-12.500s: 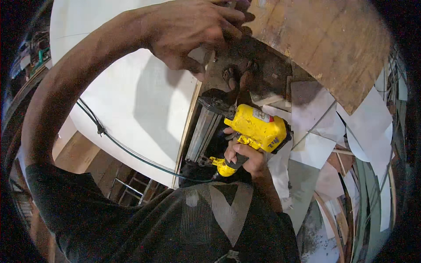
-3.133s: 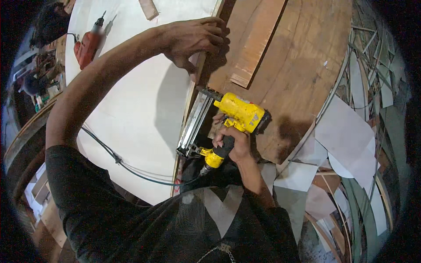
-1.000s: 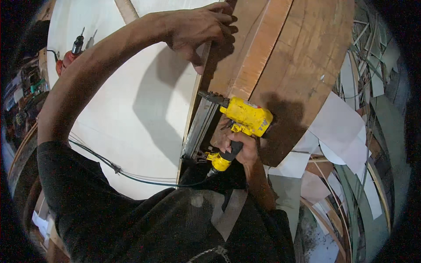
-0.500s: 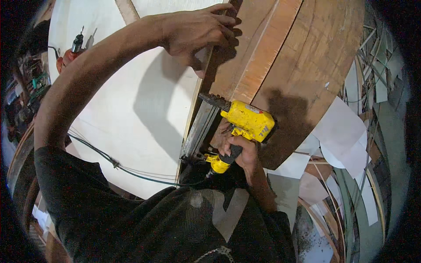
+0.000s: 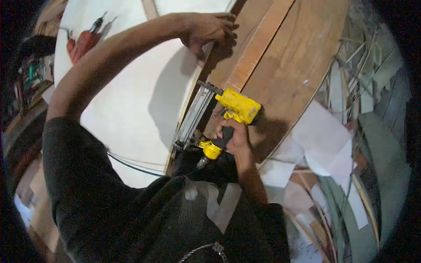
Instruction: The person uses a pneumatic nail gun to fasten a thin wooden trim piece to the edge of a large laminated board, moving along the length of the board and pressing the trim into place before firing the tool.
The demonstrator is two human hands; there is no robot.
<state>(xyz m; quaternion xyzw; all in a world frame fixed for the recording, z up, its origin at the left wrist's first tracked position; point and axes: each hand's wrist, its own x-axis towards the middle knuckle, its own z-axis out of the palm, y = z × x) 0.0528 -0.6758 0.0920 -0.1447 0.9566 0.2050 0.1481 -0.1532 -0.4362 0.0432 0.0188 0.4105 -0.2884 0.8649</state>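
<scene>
My right hand (image 5: 238, 136) wraps round the black grip of a yellow nail gun (image 5: 240, 106). The gun's nose and long metal magazine lie along an upright wooden strip (image 5: 187, 98), which runs between a white panel (image 5: 123, 105) and a brown wooden panel (image 5: 289, 65). Whether the nose touches the strip I cannot tell. Farther up, my left hand (image 5: 209, 35) grips the same strip, thumb on the white side and fingers over the brown side. An air hose (image 5: 133, 167) crosses the white panel toward the gun.
A red and black power tool (image 5: 83, 45) lies at the far left of the white panel, beyond my left forearm. Pale sheet offcuts (image 5: 322, 131) and long thin strips (image 5: 366, 201) lie heaped on the right. A lighter wooden batten (image 5: 258, 46) crosses the brown panel.
The nail gun and my right hand have shifted slightly left and up in the view. The whole view has shifted too, showing more of the red tool. Both hands keep their holds.
</scene>
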